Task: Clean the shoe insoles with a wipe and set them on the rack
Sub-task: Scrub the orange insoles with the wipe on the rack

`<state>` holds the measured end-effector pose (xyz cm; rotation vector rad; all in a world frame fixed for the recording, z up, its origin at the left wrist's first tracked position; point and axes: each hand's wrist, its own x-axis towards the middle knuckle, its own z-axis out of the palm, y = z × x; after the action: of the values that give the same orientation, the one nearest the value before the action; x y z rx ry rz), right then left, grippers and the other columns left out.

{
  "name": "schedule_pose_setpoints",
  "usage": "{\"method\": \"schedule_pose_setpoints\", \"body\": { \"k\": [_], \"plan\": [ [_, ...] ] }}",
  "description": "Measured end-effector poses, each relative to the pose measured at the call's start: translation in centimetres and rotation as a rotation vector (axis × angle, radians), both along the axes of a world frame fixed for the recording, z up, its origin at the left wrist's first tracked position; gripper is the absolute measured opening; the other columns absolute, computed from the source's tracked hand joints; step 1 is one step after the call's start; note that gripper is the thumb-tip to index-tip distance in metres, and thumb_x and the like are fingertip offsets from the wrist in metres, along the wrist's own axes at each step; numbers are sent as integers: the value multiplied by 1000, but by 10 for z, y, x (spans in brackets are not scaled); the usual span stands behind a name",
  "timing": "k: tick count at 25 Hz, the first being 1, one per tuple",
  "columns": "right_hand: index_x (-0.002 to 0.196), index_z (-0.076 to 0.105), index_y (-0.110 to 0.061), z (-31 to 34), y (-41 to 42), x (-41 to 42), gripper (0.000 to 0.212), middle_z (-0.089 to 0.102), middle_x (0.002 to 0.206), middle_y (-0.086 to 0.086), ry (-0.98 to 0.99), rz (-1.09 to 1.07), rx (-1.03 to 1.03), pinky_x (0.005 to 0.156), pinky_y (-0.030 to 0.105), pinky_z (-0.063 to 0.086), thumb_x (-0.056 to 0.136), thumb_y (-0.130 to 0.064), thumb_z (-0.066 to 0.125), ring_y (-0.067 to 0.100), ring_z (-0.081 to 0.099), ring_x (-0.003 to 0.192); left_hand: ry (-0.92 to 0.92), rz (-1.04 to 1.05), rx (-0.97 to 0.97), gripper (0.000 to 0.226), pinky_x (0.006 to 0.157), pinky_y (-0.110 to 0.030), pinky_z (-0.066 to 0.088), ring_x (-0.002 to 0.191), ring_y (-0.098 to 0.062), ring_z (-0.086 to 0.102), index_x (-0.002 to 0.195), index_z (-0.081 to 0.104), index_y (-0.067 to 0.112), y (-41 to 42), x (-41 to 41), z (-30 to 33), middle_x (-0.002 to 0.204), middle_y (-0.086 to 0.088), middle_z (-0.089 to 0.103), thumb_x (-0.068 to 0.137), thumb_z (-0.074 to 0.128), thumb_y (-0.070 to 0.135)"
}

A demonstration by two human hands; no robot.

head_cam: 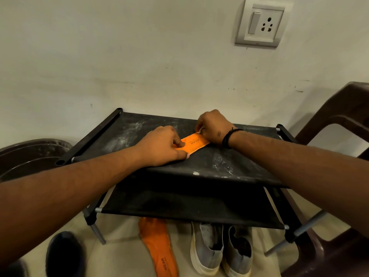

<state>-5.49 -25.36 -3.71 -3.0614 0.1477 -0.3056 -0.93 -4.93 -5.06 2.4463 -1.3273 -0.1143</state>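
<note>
Pressing the insole [192, 144] on the rack [229, 162] w/ your left hand [163, 145], pinch the wipe [198, 131] in your right hand [213, 127]; rub along its length.

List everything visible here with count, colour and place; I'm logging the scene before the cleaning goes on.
Insole on rack: 1, orange, top shelf, under both hands.
Insole on floor: 1, orange, below the rack.
Wipe: 1, white, mostly hidden in the right hand.
Rack: 1, black, dusty, against the wall.
Shoes: 2, grey with cream soles, on the floor.
Chair: 1, brown, right.
Tub: 1, brown, left.
Wall socket: 1, white, upper right.
Left hand: presses the insole's near end.
Right hand: grips the wipe at the far end.
</note>
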Motion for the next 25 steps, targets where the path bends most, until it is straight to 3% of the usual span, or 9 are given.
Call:
{"method": "schedule_pose_setpoints", "body": {
  "k": [2,7,11,13,16,19,22,25],
  "plan": [
    [96,77,-12,2,-6,0,21,73,104,8,-32,-71,44,86,29,51,86,-4,61,24,66,98,-10,-7,15,48,98,-44,49,115,-17,55,124,73,22,0,0,0,127,0,61,86,71,51],
    [93,78,-12,-5,38,-16,23,73,98,3,-18,223,137,82,27,52,81,-1,62,16,66,90,17,10,-1,64,88,-46,53,99,-22,63,96,81,19,2,0,0,107,-8,70,66,57,71],
    [98,76,-12,-4,7,-4,22,73,104,8,2,25,11,86,35,54,85,-5,60,24,66,96,11,11,8,47,98,-45,49,114,-18,56,119,76,22,1,-2,1,126,-1,62,84,71,52],
    [95,77,-12,1,-5,0,19,74,102,9,-48,-108,76,88,33,53,86,-7,61,25,67,97,-1,-3,17,48,99,-44,49,115,-18,54,123,73,21,0,-1,2,128,0,61,86,70,51],
    [91,78,-11,4,17,-7,14,75,99,6,-115,-5,165,82,21,46,83,-7,67,18,67,94,2,-3,30,50,98,-45,49,114,-18,55,116,77,22,1,3,-2,125,-1,63,82,69,57],
    [91,78,-10,-6,36,-17,21,73,97,4,-2,199,137,82,27,53,80,0,64,18,66,89,6,1,10,58,92,-47,50,105,-18,59,101,81,21,1,2,-2,111,-4,68,72,62,67],
    [95,77,-11,-5,9,-7,21,73,102,8,22,76,-3,85,36,54,82,-3,62,25,66,95,7,6,6,45,99,-47,48,114,-20,55,118,76,23,0,1,-1,124,-2,63,84,70,52],
    [96,77,-9,6,-7,-5,21,72,103,10,-16,-93,69,84,33,53,85,-4,60,25,65,96,-5,-14,17,48,102,-48,46,118,-20,54,125,72,21,0,0,1,129,-1,61,87,70,50]
  ]
}}
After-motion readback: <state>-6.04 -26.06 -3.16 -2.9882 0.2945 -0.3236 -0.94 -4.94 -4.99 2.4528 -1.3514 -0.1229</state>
